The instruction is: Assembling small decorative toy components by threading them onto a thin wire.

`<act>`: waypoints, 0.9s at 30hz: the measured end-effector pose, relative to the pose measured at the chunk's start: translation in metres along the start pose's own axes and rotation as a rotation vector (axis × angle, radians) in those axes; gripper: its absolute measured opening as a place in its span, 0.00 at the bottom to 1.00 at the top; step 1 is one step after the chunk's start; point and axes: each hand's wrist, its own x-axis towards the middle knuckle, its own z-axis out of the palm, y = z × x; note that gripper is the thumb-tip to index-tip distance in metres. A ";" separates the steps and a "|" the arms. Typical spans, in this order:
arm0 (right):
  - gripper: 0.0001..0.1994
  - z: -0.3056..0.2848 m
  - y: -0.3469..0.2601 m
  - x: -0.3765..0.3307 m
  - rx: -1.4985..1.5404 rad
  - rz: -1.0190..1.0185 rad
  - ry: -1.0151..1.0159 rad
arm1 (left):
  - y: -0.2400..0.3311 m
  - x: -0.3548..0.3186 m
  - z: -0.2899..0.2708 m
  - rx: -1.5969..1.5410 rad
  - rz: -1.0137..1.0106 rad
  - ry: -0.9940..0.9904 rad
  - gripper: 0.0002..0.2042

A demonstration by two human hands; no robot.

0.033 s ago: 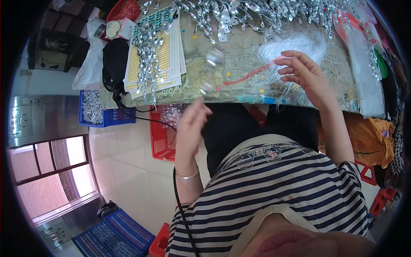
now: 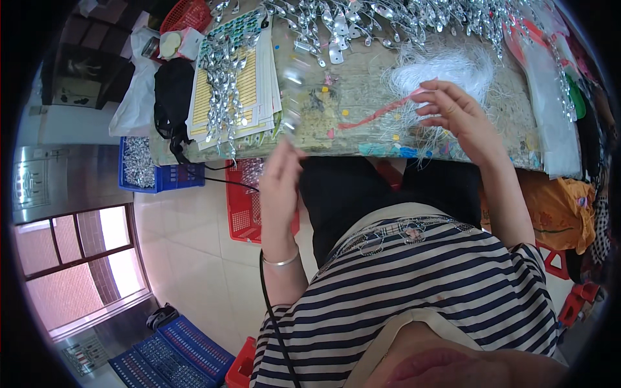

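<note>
My left hand (image 2: 281, 184) is raised at the near edge of the worn table (image 2: 362, 77), its fingers together and blurred by motion. A small shiny clear piece (image 2: 291, 97), also blurred, sits at its fingertips. My right hand (image 2: 456, 116) lies over a bundle of white threads (image 2: 446, 68) with its fingers curled, and a few strands trail from under it toward the table edge. A thin red strip (image 2: 378, 113) runs across the table toward that hand. Several silver leaf-shaped pieces (image 2: 362, 22) are heaped along the far side.
Yellow sheets covered with silver pieces (image 2: 229, 84) lie at the table's left, beside a black bag (image 2: 173, 97). On the floor are a blue crate of shiny pieces (image 2: 145, 168) and a red basket (image 2: 249, 207). An orange bag (image 2: 559, 210) hangs at the right. A black cable (image 2: 272, 310) runs along my left arm.
</note>
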 end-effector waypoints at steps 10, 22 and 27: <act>0.16 0.038 0.019 0.054 -0.395 0.150 -0.137 | 0.013 0.158 -0.069 0.733 0.519 0.601 0.16; 0.16 0.066 0.046 0.197 -1.168 -0.093 0.142 | -0.003 0.202 -0.088 1.103 0.319 0.600 0.18; 0.12 0.048 0.038 0.184 -0.921 -0.192 0.099 | -0.005 0.198 -0.086 1.026 0.442 0.602 0.20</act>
